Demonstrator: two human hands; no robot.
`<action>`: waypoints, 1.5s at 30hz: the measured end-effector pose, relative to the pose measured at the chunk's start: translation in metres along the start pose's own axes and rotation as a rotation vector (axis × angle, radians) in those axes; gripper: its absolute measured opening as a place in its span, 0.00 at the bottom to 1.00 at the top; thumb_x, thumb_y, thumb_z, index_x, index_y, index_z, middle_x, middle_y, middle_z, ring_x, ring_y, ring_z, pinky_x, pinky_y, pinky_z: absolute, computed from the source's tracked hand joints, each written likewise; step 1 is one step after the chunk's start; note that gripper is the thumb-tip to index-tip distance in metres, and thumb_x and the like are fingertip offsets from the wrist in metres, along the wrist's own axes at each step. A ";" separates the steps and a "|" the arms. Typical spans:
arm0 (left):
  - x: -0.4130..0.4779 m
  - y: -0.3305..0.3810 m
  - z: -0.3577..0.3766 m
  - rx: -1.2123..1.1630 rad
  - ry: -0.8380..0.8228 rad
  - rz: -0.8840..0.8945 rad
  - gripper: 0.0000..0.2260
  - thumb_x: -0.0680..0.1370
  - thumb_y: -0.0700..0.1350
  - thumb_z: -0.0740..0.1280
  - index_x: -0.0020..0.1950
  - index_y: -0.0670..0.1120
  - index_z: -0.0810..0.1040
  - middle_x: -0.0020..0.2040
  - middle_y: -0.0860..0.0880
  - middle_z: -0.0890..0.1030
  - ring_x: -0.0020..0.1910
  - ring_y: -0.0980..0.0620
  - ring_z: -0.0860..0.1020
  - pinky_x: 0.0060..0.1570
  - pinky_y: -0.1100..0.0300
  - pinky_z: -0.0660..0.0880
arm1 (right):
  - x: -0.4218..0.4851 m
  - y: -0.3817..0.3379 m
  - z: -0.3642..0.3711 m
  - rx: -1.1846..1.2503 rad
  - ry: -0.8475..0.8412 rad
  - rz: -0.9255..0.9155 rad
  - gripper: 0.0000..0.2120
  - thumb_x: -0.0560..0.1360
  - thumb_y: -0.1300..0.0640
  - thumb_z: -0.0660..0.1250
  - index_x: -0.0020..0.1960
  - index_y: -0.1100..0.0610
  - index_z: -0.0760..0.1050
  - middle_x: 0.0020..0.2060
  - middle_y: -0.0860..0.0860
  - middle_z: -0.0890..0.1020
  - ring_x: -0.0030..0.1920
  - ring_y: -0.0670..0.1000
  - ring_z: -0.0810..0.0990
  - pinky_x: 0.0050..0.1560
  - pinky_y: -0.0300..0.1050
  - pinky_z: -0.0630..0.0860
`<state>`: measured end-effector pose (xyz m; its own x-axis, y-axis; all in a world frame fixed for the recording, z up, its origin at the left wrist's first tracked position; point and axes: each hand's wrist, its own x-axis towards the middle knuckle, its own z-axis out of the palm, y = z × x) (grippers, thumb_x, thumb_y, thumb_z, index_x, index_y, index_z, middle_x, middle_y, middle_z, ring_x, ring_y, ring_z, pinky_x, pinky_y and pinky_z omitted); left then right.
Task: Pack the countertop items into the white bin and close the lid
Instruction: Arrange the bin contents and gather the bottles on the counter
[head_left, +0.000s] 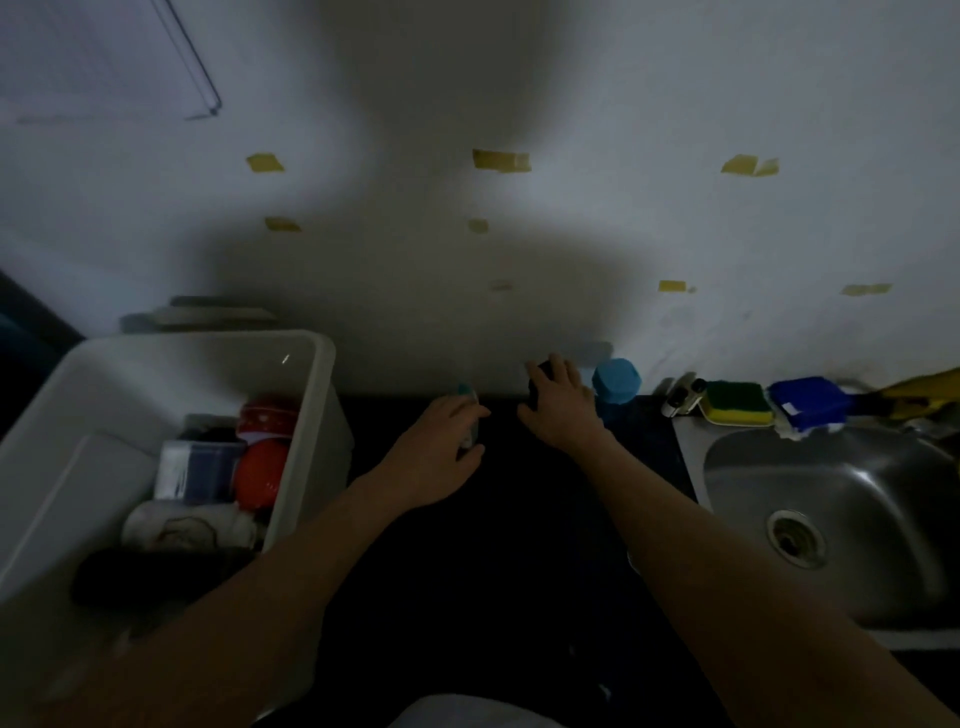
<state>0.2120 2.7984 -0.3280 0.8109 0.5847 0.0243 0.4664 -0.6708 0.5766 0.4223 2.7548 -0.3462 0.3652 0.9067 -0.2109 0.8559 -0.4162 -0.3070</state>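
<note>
1. At the back of the dark counter (519, 545), close to the wall (571, 249), both hands reach forward side by side, near each other but apart.
2. Left hand (441, 447): fingers curled round a small bottle (470, 402) with a teal top. The bottle stands just right of the white bin (182, 374), outside it.
3. Right hand (563, 410): fingers curled over a dark object (543, 376) against the wall. Its shape is too dim to make out.
4. Blue-capped jar (616, 387) stands just beside the right hand, on its right, at the counter's back edge.
5. White bin sits at the left end of the counter with its top open. Inside lie red bowls (260, 467), a blue-and-white box (195, 467), a white cloth (176, 525) and a black item (145, 577). The left forearm crosses the bin's near corner.
6. Right of the counter is a steel sink (857, 493). On its back ledge are a green-and-yellow sponge (735, 402) and a blue scrubber (805, 405). A yellow item past them is cut off by the frame edge.
7. Yellow tape pieces (501, 160) dot the wall.
8. A flat grey piece (208, 314) stands behind the bin. Whether it is the lid cannot be told. The light is poor, and the counter surface shows almost no detail.
</note>
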 end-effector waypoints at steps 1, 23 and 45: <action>-0.002 0.000 0.001 -0.013 -0.001 -0.012 0.21 0.79 0.47 0.65 0.71 0.44 0.69 0.71 0.46 0.68 0.72 0.48 0.63 0.72 0.52 0.63 | 0.002 0.000 0.003 -0.004 0.012 0.007 0.33 0.77 0.46 0.63 0.77 0.50 0.54 0.77 0.57 0.51 0.76 0.62 0.50 0.70 0.64 0.59; -0.013 0.016 -0.047 0.010 0.186 0.031 0.26 0.80 0.48 0.63 0.76 0.49 0.60 0.75 0.48 0.63 0.73 0.49 0.61 0.70 0.60 0.59 | -0.066 -0.051 -0.051 0.406 0.621 -0.274 0.22 0.62 0.58 0.71 0.54 0.54 0.70 0.53 0.51 0.69 0.52 0.53 0.67 0.48 0.40 0.62; -0.200 -0.128 -0.178 0.185 0.406 -0.160 0.27 0.72 0.50 0.73 0.69 0.48 0.70 0.65 0.47 0.73 0.63 0.48 0.69 0.61 0.59 0.62 | -0.094 -0.290 0.022 0.633 0.188 -0.597 0.25 0.70 0.54 0.73 0.63 0.54 0.67 0.58 0.50 0.68 0.58 0.49 0.68 0.56 0.39 0.68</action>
<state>-0.0724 2.8488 -0.2612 0.5371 0.7936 0.2858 0.6592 -0.6063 0.4449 0.1315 2.7885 -0.2581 0.0247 0.9578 0.2865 0.5806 0.2195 -0.7840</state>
